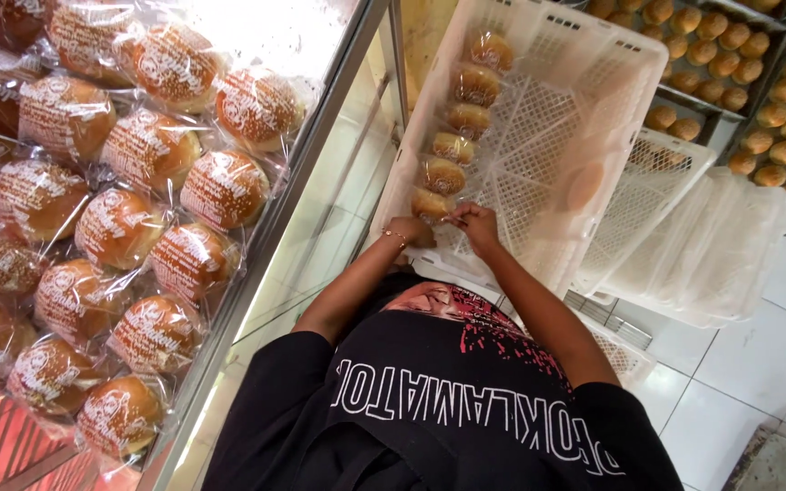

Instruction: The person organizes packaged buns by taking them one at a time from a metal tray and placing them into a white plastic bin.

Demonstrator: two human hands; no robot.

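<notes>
A white plastic crate [584,118] stands tilted in front of me, with a row of several clear-wrapped buns [466,118] along its left wall. Both my hands meet at the nearest bun [429,204] of that row, at the crate's near corner. My left hand [408,232], a thin bracelet on its wrist, is curled against the bun's near side. My right hand [475,223] pinches the wrapper from the right. My black printed shirt fills the bottom of the view.
To the left, a metal-edged table [256,264] holds several wrapped sesame buns [138,218]. More white crates [720,245] are stacked to the right. Dark trays of unwrapped buns [757,82] stand at the top right. White floor tiles [748,382] lie at the lower right.
</notes>
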